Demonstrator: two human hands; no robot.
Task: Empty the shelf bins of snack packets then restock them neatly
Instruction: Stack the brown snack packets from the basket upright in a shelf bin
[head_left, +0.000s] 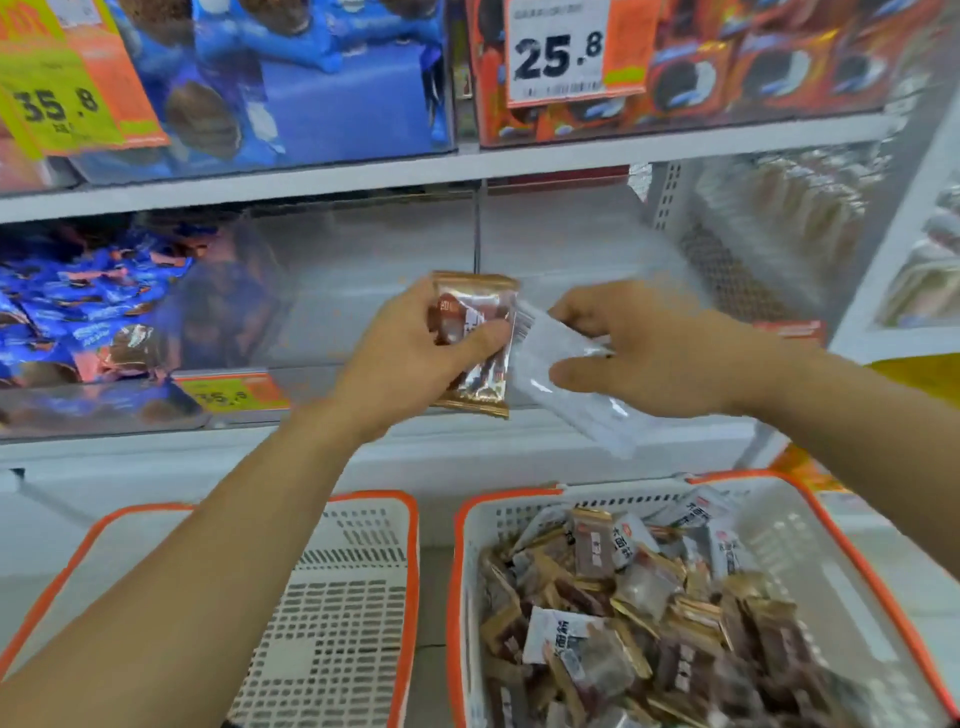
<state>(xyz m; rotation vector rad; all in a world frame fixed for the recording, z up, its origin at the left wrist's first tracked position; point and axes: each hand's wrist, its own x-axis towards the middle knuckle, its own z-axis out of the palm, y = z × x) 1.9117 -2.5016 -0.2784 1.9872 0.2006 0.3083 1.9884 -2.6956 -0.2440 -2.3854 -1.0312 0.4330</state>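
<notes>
Both hands are raised in front of the middle shelf, above two white baskets with orange rims. The left hand (415, 353) grips a brown snack packet (475, 343) with gold-coloured ends, held upright; the thumb presses across the front of the packet and the fingers curl round behind it. Just to its right, the right hand (660, 348) holds a pale, silvery packet (566, 379) that slants down to the right and looks blurred; the thumb lies under it and the fingers curl over its upper end, though exactly how they pinch it I cannot tell. The two packets nearly touch at their near edges. Behind the hands stand clear bins (363, 291) on the middle shelf, and the ones straight behind the hands show no packets inside. To the left, another bin holds blue packets (78, 306), with a yellow and orange price tag (228, 392) at the shelf edge. On the upper shelf are blue packs (311, 67) and red-orange boxes (753, 67), with a price tag reading 25.8 (561, 52). Below, the left basket (363, 597) shows only its slotted floor, crossed by the left forearm. The right basket (467, 597) holds a loose heap of small snack packets (649, 613), brown and white ones mixed.
</notes>
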